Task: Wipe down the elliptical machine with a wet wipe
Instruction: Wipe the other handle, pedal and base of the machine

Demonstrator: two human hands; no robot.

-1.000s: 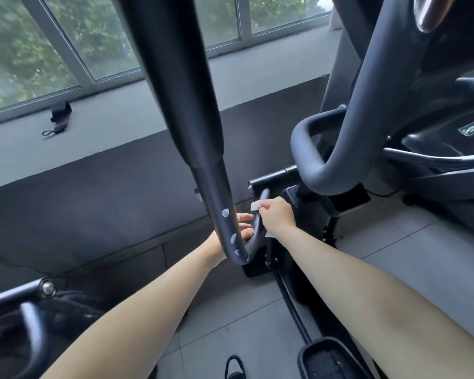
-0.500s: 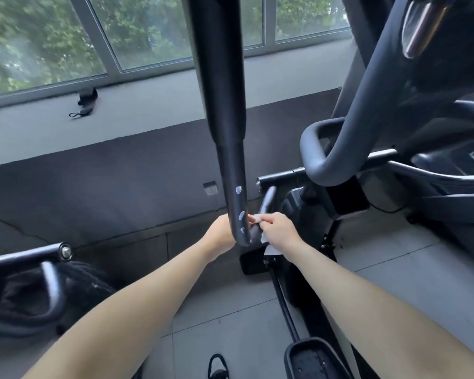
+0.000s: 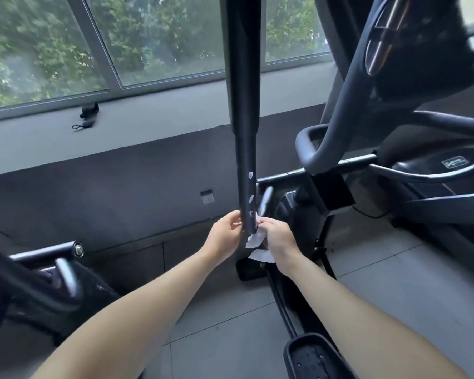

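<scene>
**Q:** Where is the wet wipe (image 3: 256,238) shown, and why there?

**A:** It is pinched in the right hand (image 3: 279,236), just beside the lower end of the elliptical's black upright bar (image 3: 244,149). This placement is judged to serve the wiping of that end, where pale spots (image 3: 250,175) are seen.

**Q:** What is concealed?

**A:** The left hand (image 3: 225,233) is partly masked by the bar, so whether anything is clamped in it cannot be told. The pedal (image 3: 309,356) is cut off below.
</scene>
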